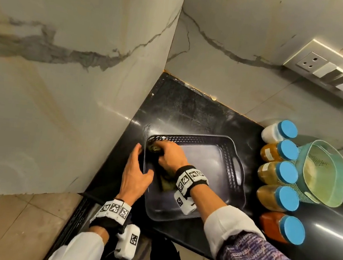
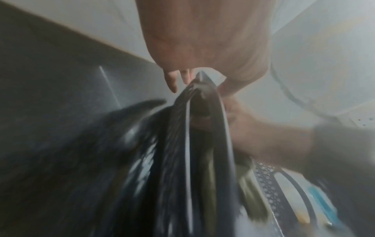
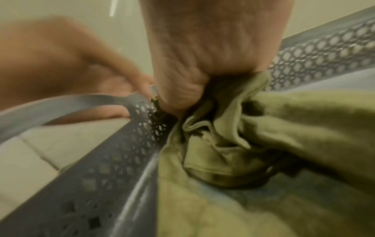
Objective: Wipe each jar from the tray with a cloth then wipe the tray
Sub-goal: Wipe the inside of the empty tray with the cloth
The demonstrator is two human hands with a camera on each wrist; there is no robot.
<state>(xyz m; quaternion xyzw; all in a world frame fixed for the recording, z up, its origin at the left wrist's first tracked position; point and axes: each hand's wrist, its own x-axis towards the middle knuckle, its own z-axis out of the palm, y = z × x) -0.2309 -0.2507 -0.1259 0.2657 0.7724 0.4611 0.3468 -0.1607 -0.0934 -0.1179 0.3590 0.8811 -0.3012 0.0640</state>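
The right hand [image 1: 171, 155] is bunched into a fist around an olive-green cloth [image 3: 233, 144], pressing it down into the far corner of the grey tray [image 1: 200, 209], right where the perforated side wall [image 3: 113, 160] meets the smooth floor of the tray. Part of the cloth trails loose from under the fist, back toward the wrist, and lies flat on the tray floor. The left hand [image 1: 135, 173] sits just beside the right one, on the other side of that wall: its thumb hooks over the rim into the tray while the fingers reach down the outside by the tray's handle loop [image 3: 67, 102], so it grips the tray's edge. The left wrist view is blurred, though it shows the rim running between thumb and fingers [image 2: 172, 80]. The tray rests on the black counter [image 1: 181, 107], in the corner formed by two marble-patterned walls. Well to the right of the right hand, beyond the tray's opposite handle, five jars [image 1: 278, 175] with blue lids lie in a row on the counter, touching or nearly touching one another; their contents run from white at the far end through yellow-brown shades to red at the near end. A teal perforated basket [image 1: 326, 178] stands just past the jars, against them.
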